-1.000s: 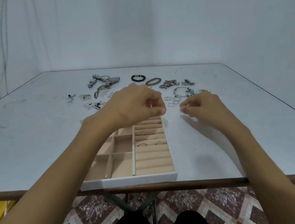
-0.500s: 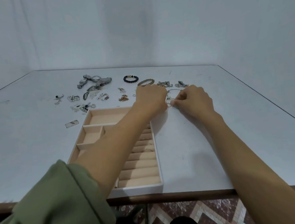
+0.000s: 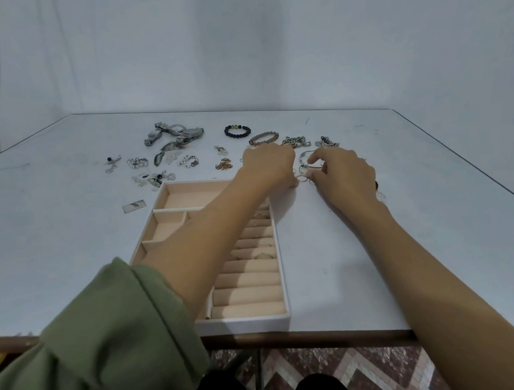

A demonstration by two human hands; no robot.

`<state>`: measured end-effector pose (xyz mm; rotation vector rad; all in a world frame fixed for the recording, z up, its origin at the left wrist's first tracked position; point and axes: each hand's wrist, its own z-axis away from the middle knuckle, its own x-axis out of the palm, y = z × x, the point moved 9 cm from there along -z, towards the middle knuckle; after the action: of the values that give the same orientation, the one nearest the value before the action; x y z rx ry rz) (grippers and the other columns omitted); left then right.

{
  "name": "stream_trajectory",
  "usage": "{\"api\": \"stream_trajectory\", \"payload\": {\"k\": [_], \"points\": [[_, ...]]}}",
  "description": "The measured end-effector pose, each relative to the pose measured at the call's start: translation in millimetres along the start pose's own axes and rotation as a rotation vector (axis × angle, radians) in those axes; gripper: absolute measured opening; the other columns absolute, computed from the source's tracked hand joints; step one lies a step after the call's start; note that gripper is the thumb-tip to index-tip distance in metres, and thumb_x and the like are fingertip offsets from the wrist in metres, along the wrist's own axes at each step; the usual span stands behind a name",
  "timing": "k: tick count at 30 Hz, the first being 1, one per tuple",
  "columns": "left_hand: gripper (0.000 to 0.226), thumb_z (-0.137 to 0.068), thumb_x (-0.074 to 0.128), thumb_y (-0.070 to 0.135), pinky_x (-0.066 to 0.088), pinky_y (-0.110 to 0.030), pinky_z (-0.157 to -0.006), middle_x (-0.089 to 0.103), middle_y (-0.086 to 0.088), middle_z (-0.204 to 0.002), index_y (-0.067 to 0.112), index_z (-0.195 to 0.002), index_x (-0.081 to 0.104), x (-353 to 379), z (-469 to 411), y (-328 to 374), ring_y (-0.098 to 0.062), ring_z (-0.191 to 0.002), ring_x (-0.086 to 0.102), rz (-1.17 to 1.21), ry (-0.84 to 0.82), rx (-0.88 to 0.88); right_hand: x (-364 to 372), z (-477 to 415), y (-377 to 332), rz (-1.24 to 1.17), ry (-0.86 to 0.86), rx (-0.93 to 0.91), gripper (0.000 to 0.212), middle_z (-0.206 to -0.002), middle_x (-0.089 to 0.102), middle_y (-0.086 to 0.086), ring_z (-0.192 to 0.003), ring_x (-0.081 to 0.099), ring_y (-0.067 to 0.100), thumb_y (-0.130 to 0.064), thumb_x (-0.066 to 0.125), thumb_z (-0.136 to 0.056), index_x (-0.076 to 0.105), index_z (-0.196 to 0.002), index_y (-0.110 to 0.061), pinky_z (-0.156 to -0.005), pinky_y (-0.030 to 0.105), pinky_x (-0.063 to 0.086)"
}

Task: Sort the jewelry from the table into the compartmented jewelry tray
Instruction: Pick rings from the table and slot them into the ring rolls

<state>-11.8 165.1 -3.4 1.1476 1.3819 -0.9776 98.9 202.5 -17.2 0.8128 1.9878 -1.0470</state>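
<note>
A beige compartmented jewelry tray (image 3: pixel 246 322) lies at the table's near edge, with two thin rings (image 3: pixel 263 255) tucked between its padded rolls on the right side. My left hand (image 3: pixel 270 167) reaches over the tray's far right corner, fingers curled down onto the table; its fingertips are hidden. My right hand (image 3: pixel 342 175) rests just right of it, thumb and forefinger pinched at a cluster of thin silver rings (image 3: pixel 303 178) beside a silver bangle (image 3: pixel 305 158). The loose rings lie between the two hands.
Beyond the tray lie watches (image 3: pixel 173 134), a black bead bracelet (image 3: pixel 237 130), a brown bead bracelet (image 3: pixel 263 138), chain piles (image 3: pixel 295 140), gold links (image 3: pixel 224 165), several small earrings (image 3: pixel 148 166) and a small card (image 3: pixel 134 206). The table's right edge runs diagonally.
Both hands have moved away from the tray's ring rolls to the loose rings beyond its far right corner. Over the last half second they have stayed there.
</note>
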Motion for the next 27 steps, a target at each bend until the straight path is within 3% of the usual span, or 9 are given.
{"api": "stream_trajectory", "payload": {"k": [4,6,9,12,17,23,25,27], "points": [[0.033,-0.089,0.06,0.04,0.037,-0.035,-0.089,0.061,-0.004,-0.116,0.016,-0.11,0.061,11,-5,-8,-0.025,-0.114,0.05,0.075,-0.075,-0.039,-4,1,-2,-0.007,0.011,-0.003,0.023,-0.105,0.065,0.0,-0.103,0.057,0.024,-0.032,0.061,-0.09,0.061,-0.11,-0.022,-0.076,0.03,0.032],[0.035,-0.087,0.061,0.042,0.037,-0.034,-0.086,0.062,-0.002,-0.116,0.016,-0.11,0.061,13,-6,-13,-0.024,-0.111,0.052,0.146,-0.094,-0.038,-6,0,-1,-0.032,-0.009,0.013,0.022,-0.096,0.065,0.0,-0.094,0.057,0.023,-0.035,0.064,-0.087,0.063,-0.101,-0.018,-0.072,0.029,0.033],[0.027,-0.085,0.066,0.04,0.033,-0.033,-0.082,0.064,0.002,-0.113,0.019,-0.103,0.063,10,-5,-14,-0.021,-0.108,0.054,0.215,-0.05,-0.009,-7,-2,4,-0.076,-0.092,0.023,0.021,-0.082,0.065,-0.002,-0.083,0.059,0.021,-0.036,0.072,-0.08,0.07,-0.083,-0.016,-0.066,0.028,0.036],[0.013,-0.082,0.068,0.036,0.028,-0.032,-0.084,0.063,0.008,-0.104,0.029,-0.088,0.058,1,0,-10,-0.016,-0.106,0.054,0.223,0.035,0.053,-5,-3,7,-0.101,-0.14,0.009,0.017,-0.085,0.07,-0.002,-0.083,0.06,0.018,-0.034,0.076,-0.076,0.074,-0.083,-0.018,-0.066,0.027,0.038],[0.01,-0.079,0.071,0.034,0.032,-0.029,-0.076,0.052,0.017,-0.073,0.03,-0.082,0.062,-19,13,-16,-0.008,-0.085,0.048,0.361,0.098,0.114,-2,-4,6,-0.121,-0.161,-0.032,0.014,-0.087,0.071,-0.001,-0.084,0.059,0.019,-0.03,0.074,-0.078,0.074,-0.083,-0.016,-0.066,0.027,0.037],[0.006,-0.078,0.075,0.025,0.046,-0.02,-0.071,0.067,0.008,-0.074,0.021,-0.079,0.069,-55,58,-31,-0.002,-0.059,0.056,0.589,0.125,0.202,-2,-2,6,-0.21,-0.214,-0.055,0.009,-0.081,0.069,-0.003,-0.066,0.051,0.004,-0.023,0.077,-0.076,0.073,-0.079,-0.015,-0.069,0.027,0.04],[0.006,-0.079,0.075,0.018,0.047,-0.012,-0.064,0.065,0.012,-0.064,0.014,-0.08,0.071,-63,82,-42,-0.004,-0.055,0.059,0.707,0.165,0.192,0,-2,6,-0.217,-0.228,-0.046,0.008,-0.08,0.067,-0.003,-0.068,0.052,0.007,-0.021,0.075,-0.078,0.072,-0.079,-0.014,-0.069,0.027,0.04],[0.006,-0.079,0.074,0.013,0.051,-0.016,-0.061,0.066,0.007,-0.063,0.009,-0.083,0.072,-63,107,-52,-0.01,-0.056,0.062,0.812,0.183,0.175,4,-1,7,-0.209,-0.264,-0.019,0.011,-0.075,0.063,-0.007,-0.073,0.053,0.009,-0.02,0.072,-0.081,0.07,-0.083,-0.01,-0.069,0.027,0.038]]}}
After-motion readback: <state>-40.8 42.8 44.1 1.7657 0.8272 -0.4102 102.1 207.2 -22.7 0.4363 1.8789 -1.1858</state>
